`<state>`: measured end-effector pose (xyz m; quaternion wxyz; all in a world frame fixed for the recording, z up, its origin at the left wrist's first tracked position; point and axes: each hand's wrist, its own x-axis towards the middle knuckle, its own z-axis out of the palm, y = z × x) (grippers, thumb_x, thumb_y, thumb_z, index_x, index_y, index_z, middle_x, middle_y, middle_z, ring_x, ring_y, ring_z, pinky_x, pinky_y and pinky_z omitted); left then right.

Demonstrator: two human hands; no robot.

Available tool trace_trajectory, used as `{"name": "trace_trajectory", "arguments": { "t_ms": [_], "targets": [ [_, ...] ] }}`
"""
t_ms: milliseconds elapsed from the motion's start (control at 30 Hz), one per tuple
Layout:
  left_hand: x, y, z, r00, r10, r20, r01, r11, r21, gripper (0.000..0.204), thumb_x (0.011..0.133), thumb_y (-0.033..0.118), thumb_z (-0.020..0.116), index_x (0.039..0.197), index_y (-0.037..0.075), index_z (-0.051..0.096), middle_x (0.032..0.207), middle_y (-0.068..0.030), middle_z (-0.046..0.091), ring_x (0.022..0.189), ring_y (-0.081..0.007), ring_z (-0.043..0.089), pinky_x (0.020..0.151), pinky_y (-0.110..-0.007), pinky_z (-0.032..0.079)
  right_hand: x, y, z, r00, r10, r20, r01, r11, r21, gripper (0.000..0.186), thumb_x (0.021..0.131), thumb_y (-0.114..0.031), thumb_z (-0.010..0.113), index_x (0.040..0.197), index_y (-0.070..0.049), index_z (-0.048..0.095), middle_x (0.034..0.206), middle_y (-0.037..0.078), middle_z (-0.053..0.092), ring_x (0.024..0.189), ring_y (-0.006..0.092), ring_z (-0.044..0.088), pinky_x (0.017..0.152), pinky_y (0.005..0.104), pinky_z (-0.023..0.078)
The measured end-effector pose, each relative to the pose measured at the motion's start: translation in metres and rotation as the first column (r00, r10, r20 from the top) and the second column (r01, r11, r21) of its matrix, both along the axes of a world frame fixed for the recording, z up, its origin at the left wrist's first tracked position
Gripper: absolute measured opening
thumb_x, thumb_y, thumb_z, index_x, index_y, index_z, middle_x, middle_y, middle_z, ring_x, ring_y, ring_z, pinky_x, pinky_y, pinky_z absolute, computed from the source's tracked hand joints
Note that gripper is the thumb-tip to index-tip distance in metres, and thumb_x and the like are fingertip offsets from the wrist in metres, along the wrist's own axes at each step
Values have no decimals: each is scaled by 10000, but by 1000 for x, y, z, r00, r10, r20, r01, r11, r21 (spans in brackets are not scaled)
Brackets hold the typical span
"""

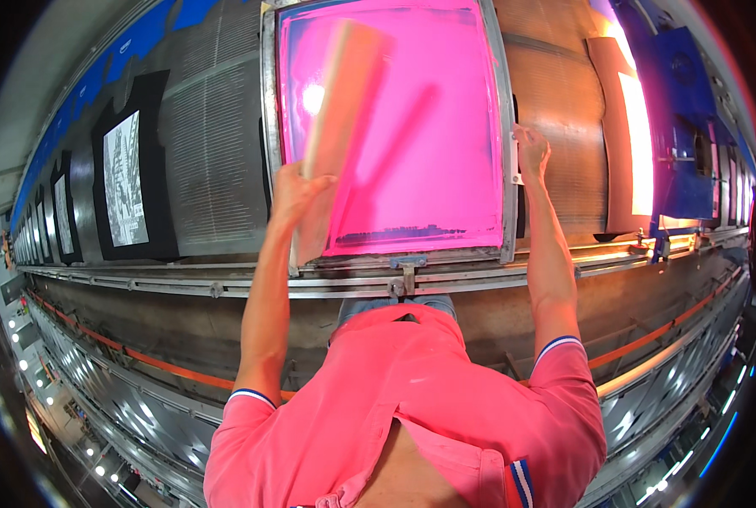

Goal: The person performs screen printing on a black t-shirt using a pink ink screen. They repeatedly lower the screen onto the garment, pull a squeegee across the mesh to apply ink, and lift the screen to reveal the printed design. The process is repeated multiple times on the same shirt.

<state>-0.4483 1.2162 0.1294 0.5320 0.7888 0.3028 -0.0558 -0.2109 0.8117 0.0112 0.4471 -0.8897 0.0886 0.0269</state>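
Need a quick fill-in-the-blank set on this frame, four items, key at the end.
1. The left hand grips the wooden squeegee, while the right hand is at the screen frame's ____ side.
2. The ink across the screen is bright ____.
3. The black fabric panel with a visible grey print lies to the frame's ____.
4. The shirt's sleeve cuffs are trimmed in blue and ____.

Missing words: right; pink; left; white.

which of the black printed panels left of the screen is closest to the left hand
The rightmost black panel of that row, bearing the grey-and-white print; the other panels lie farther left from the left hand.
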Motion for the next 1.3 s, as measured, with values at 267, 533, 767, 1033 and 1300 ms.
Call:
{"name": "trace_trajectory", "arguments": {
  "t_ms": [267,533,767,1033,1300],
  "targets": [
    [2,-89,-24,879,-443,-177,477,793,380,261,804,130,680,1030,202,787,769,-160,720,712,-317,712,675,-460,563,4,6,-16,998,49,-49,-49,999,3,442,866,-443,686,908,-9,751,822,141,698,814,243,649,796,382,487],
    [-35,-117,-47,738,-631,-241,657,588,472,272,783,82,602,976,111,792,772,-189,715,721,-350,717,675,-486,562,5,-43,-118,996,76,45,-88,817,570,266,963,-268,633,1046,-41,747,972,87,734,954,207,680,880,359,529],
    [-59,-132,-65,759,-600,-253,612,523,594,337,750,34,636,1032,168,763,1050,-86,731,1199,-333,600,1084,-638,334,-5,4,-46,995,-39,90,29,994,108,295,949,-302,567,955,-57,732,883,203,719,842,376,711,742,478,534],
    [-50,-195,-59,857,-294,-423,515,500,696,304,767,56,662,1031,177,755,1091,-32,715,1185,-355,548,1056,-732,259,-9,6,-27,987,84,-139,-46,965,260,272,944,-260,547,1077,-75,695,974,222,707,890,428,685,768,517,526],
    [-53,-190,-58,848,-361,-387,520,430,738,267,776,94,730,1029,175,753,1070,-16,702,1169,-333,538,990,-676,331,-9,-158,1,971,142,193,-144,990,-6,405,902,-234,663,1252,-38,610,1227,182,574,1307,386,463,1064,495,418]
  ]
}}
